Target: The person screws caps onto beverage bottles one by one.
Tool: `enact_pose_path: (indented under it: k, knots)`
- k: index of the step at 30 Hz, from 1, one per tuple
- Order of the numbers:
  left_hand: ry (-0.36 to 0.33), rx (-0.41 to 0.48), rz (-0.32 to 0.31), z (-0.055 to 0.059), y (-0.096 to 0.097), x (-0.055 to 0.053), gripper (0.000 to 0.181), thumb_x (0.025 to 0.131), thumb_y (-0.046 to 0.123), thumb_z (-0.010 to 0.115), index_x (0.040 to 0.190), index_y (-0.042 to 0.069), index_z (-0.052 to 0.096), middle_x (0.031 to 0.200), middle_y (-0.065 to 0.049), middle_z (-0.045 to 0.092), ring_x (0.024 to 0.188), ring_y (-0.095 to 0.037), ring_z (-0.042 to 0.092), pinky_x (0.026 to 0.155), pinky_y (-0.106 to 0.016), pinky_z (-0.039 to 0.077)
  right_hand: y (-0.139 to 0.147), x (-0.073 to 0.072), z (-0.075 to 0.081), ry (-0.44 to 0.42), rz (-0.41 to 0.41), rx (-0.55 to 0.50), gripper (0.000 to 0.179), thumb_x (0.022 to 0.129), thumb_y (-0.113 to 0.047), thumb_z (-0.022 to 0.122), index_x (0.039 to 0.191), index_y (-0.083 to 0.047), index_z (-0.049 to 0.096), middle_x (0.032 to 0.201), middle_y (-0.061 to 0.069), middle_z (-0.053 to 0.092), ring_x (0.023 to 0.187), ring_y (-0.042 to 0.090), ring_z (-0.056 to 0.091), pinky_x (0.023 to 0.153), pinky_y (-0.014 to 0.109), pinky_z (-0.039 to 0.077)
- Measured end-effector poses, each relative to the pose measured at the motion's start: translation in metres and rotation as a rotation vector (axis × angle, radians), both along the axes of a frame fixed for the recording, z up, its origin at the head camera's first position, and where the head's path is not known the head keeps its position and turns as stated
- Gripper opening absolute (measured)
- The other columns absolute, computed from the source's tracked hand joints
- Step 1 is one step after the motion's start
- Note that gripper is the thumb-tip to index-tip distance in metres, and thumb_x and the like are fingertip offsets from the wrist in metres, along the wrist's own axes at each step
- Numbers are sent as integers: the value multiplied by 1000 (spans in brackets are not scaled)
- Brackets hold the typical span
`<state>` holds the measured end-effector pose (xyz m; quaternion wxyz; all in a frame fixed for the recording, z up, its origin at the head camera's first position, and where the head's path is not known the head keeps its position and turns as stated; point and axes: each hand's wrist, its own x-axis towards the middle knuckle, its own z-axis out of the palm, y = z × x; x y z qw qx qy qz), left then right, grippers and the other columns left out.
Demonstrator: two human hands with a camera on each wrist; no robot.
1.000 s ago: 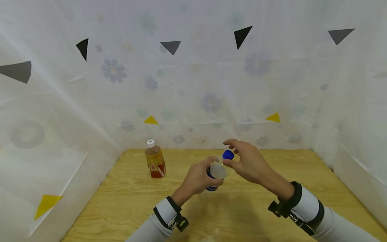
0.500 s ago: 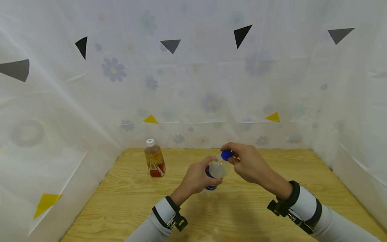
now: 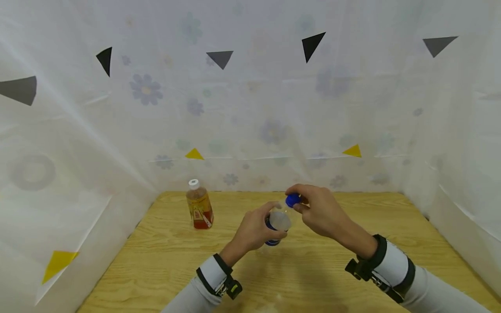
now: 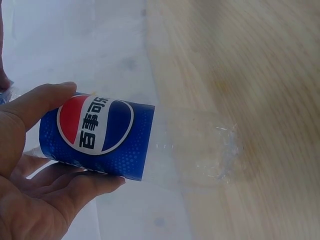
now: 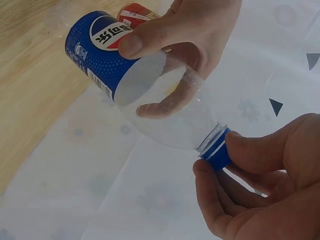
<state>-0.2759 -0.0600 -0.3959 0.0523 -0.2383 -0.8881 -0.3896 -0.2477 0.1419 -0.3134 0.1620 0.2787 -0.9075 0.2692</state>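
My left hand (image 3: pixel 254 230) grips a clear plastic soda bottle (image 4: pixel 105 135) around its blue label with a red, white and blue emblem. The bottle looks empty and is tilted, its neck toward my right hand (image 3: pixel 322 211). Thumb and fingers of that right hand pinch the blue bottle cap (image 5: pixel 218 150), which sits at the bottle's mouth in the right wrist view. The bottle's base lies close over the table in the left wrist view.
A second bottle (image 3: pixel 200 208) with a white cap, yellow label and reddish drink stands upright at the back left of the wooden table (image 3: pixel 164 269). A pale flowered sheet (image 3: pixel 250 108) with black, grey and yellow triangles surrounds the table.
My right thumb and fingers have closed in on the blue cap and turned it slightly. The left hand and bottle stay nearly in place.
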Motion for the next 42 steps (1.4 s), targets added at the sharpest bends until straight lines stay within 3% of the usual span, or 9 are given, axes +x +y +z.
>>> enact_pose_path:
  k: [7, 17, 21, 26, 31, 42]
  knots:
    - [-2, -10, 11, 0, 1, 0, 64, 81, 32, 87, 138, 23, 58, 109, -10, 73, 93, -22, 72, 69, -29, 57, -1, -3, -5, 48, -25, -24, 14, 91, -9, 75, 105, -7, 71, 88, 2, 66, 77, 13, 61, 67, 32, 52]
    - [-4, -10, 11, 0, 1, 0, 66, 81, 31, 87, 139, 20, 58, 107, -9, 73, 92, -22, 72, 69, -29, 57, 0, -5, -6, 42, -43, -31, 12, 91, -14, 76, 101, -9, 72, 86, 1, 65, 74, 11, 58, 63, 28, 49]
    - [-11, -9, 8, 2, 0, 0, 66, 81, 30, 87, 139, 19, 58, 108, -10, 73, 94, -22, 72, 70, -31, 58, 3, -6, 0, -5, -23, -6, 17, 93, -17, 75, 108, -10, 71, 90, 1, 68, 77, 12, 61, 66, 30, 51]
    - [-22, -6, 6, 2, -1, 0, 65, 80, 31, 87, 137, 20, 58, 109, -9, 73, 96, -22, 72, 73, -32, 59, 5, -5, 9, -67, -1, 49, 41, 93, -23, 75, 130, -8, 66, 107, 8, 72, 91, 24, 67, 74, 40, 57]
    - [-26, 5, 13, 1, -2, 0, 64, 80, 31, 88, 136, 21, 58, 109, -10, 74, 96, -22, 72, 71, -32, 59, 2, -2, 15, -79, 28, 64, 37, 93, -10, 72, 130, -8, 66, 119, 11, 71, 100, 31, 69, 82, 47, 58]
    - [-19, 19, 8, 0, -2, 1, 61, 80, 30, 88, 134, 22, 59, 109, -11, 74, 96, -23, 72, 71, -31, 58, -1, 0, 8, -33, 32, 32, 29, 92, 5, 68, 119, -6, 70, 117, 13, 71, 102, 33, 70, 83, 47, 59]
